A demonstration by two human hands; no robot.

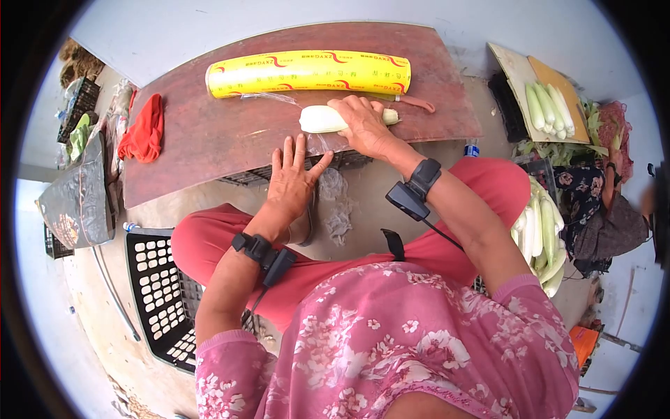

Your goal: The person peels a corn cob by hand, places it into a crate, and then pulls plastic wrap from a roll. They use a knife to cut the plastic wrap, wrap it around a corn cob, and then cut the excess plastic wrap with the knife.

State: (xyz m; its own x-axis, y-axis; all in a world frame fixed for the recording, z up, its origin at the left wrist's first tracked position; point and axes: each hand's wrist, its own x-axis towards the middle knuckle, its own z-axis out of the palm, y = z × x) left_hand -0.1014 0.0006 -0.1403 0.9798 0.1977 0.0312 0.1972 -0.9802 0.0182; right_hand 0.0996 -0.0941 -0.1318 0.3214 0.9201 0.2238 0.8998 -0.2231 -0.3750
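Note:
My right hand [366,126] is wrapped over a long, pale whitish-green vegetable [322,119] lying on the table; its trimmed end shows to the right of my fingers. Just left of it, my left hand [291,171] rests with fingers spread at the table's front edge. Behind both lies a big yellow roll of cling film [307,73] with red print. A strip of clear film [276,96] shows in front of the roll. Beside my right hand is a knife with a reddish handle [417,103], its blade mostly hidden.
A red cloth [144,130] lies at the left of the reddish-brown table [209,150]. A black crate [155,279] stands at lower left. Several similar vegetables lie on a board [513,84] at right, and more in a pile [544,230] by my knee. Another person [607,209] sits at far right.

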